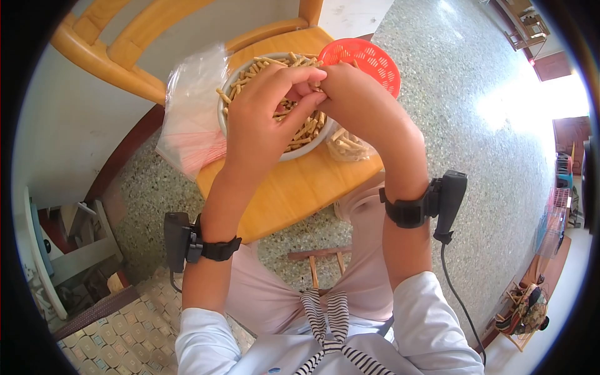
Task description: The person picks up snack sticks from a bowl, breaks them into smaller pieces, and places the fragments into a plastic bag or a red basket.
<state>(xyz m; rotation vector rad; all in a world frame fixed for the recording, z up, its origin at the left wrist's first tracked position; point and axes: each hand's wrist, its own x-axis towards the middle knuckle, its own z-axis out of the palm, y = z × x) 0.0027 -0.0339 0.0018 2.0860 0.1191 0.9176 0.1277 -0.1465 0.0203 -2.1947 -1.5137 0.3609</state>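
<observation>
My left hand [265, 112] is over a white bowl [300, 152] heaped with short tan sticks [304, 132]. Its thumb and forefinger come together in a pinch near my right hand; whatever lies between the tips is too small to make out. My right hand [342, 82] bends down at the wrist beside those fingertips, above the bowl's right side, with its fingers mostly hidden. Behind it a red perforated basket [375, 59] shows partly. Left of the bowl lies a stack of clear plastic bags [187, 119]. A small clear bag of sticks [349, 147] rests at lower right.
Everything stands on a wooden chair seat [294, 190] in front of my knees. Speckled floor [462, 125] stretches to the right. A patterned mat [119, 331] is at lower left, near a white frame [87, 250]. A cable [459, 294] hangs from my right forearm.
</observation>
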